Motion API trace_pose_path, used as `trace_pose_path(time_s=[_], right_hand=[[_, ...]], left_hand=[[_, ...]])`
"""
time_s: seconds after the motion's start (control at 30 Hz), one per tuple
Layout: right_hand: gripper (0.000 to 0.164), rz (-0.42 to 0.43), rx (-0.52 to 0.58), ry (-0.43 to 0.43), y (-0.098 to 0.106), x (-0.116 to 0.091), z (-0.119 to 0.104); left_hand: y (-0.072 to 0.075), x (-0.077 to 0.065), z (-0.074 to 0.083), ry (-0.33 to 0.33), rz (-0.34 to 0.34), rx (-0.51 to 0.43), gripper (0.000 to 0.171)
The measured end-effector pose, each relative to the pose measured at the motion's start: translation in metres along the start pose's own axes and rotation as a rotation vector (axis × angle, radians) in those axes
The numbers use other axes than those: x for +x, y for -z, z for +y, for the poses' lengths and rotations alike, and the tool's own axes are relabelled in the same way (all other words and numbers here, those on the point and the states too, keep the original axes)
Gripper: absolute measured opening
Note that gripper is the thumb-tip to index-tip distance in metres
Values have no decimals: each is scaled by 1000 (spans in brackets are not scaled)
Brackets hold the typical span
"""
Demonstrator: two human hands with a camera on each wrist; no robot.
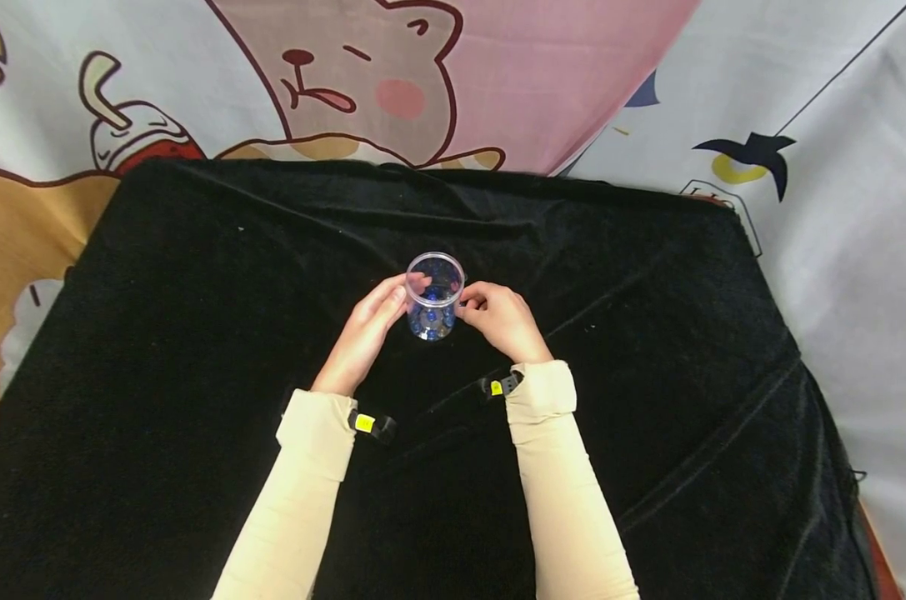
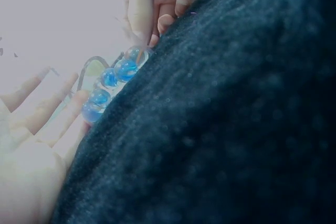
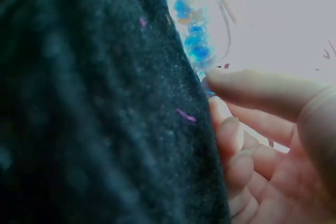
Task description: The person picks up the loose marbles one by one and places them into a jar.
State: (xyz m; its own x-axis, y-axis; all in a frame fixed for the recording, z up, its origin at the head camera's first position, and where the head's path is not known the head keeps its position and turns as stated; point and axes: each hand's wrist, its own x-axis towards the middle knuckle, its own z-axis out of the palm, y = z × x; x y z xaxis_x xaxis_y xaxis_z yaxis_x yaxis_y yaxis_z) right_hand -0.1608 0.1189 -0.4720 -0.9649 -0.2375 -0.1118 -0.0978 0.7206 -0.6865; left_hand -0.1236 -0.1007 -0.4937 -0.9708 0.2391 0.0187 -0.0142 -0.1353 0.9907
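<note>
A clear round plastic jar (image 1: 435, 300) stands upright on the black cloth, with several blue-swirled glass marbles (image 1: 432, 316) at its bottom. On its left side my left hand (image 1: 366, 325) holds it, the fingers reaching behind the wall and the thumb nearer me. The left wrist view shows that hand's long fingers (image 2: 60, 114) beside the marbles (image 2: 109, 77). Just right of the jar, low by its wall, my right hand (image 1: 503, 319) pinches a small dark-blue thing, seemingly a marble (image 3: 209, 93), between thumb and forefinger. The fingertips mostly cover it.
Black velvety cloth (image 1: 197, 333) with soft folds covers the table around the jar. Behind it hangs a white curtain (image 1: 543, 75) printed with a cartoon bear. Each wrist wears a dark strap with a small camera. Bits of pink lint (image 3: 186, 115) lie on the cloth.
</note>
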Motion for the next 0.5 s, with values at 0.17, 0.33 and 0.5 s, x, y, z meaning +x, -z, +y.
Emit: trace_pose_path(time_s=[0.17,0.33,0.5], right_hand=[[22,-5,27,-32,0,0,0],[23,-3,75,-57,1,-2,-2],[22,11,108,-48,1,-2,-3]], left_hand=[[1,0,0,8,2,-2,44],[1,0,0,8,1,-10,44],[1,0,-1,-2,3,-9,43]])
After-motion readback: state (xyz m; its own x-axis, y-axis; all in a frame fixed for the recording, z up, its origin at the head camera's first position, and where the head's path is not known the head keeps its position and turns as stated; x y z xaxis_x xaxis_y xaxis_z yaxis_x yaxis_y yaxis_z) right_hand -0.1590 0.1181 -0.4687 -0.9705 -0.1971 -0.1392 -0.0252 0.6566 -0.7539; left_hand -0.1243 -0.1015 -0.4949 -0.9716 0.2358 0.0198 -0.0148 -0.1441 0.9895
